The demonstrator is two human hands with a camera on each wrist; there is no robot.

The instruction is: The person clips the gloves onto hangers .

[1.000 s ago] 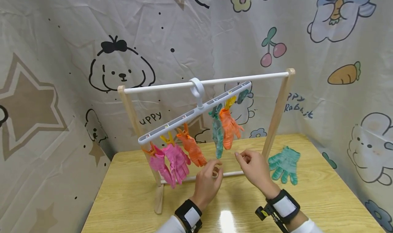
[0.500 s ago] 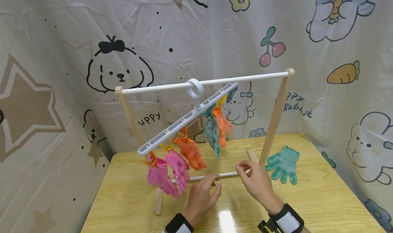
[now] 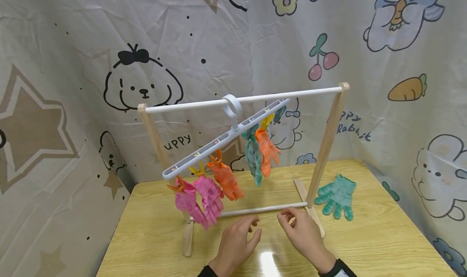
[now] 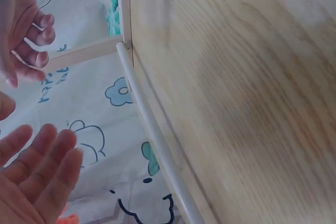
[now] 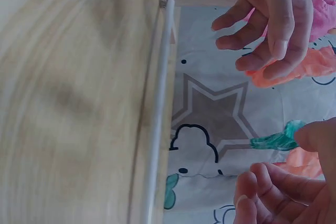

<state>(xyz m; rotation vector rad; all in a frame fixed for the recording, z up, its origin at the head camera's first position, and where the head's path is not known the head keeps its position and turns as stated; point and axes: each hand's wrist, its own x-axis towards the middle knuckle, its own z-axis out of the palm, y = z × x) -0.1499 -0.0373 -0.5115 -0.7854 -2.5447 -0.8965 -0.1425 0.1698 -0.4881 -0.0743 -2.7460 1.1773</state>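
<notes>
My left hand and right hand hover over the table in front of the rack, fingers loosely bent and holding nothing. Above them a grey clip hanger hangs tilted from the rack's top bar, its left end lower and nearer. From its left half hang a pink glove, a second pink glove and an orange glove. A green glove and another orange glove hang on the right half. Beyond them, at the hanger's right end, is a green clip. Another green glove lies flat on the table.
The rack has wooden posts, a white top bar and a low white crossbar just beyond my hands. Its feet stand on the wooden table. A printed curtain closes off the back and sides.
Both hands have drawn down and back from the hanging gloves towards me. The hanger has swung on its hook, with its gloves swaying; its right end shifted left, then slightly back right.
</notes>
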